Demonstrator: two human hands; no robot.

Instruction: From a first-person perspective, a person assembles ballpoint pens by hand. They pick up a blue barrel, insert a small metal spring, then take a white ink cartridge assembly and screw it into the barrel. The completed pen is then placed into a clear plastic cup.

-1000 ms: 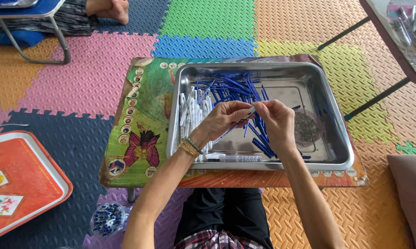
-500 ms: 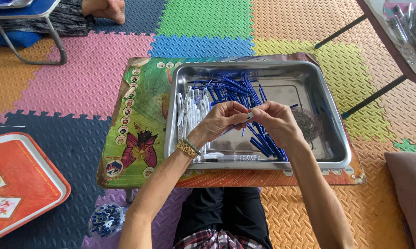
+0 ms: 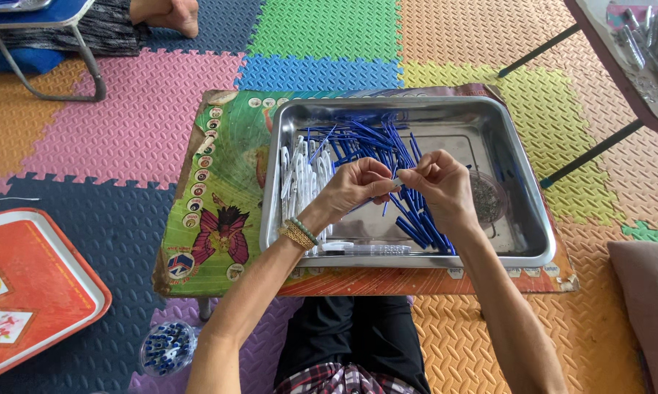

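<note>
Your left hand and right hand meet over the middle of the steel tray, fingertips almost touching. Between them you pinch a small, thin piece; it is too small to say what it is, or which hand grips it more firmly. Both hands are curled closed around that spot, thumbs and forefingers pressed inward.

Under your hands lies a loose heap of blue tubes, spreading from the tray's far left toward its near edge below your right wrist. To the left of the heap, a row of white parts lines the tray's left wall. A single white pen lies along the near wall, just beside your left wrist, which wears beaded bracelets. A small round pile of metal bits sits right of your right hand.

The tray rests on a low table with a green printed top, set on coloured foam mats. An orange tray lies on the floor to your left, and a clear jar of blue pieces stands near your left knee.
</note>
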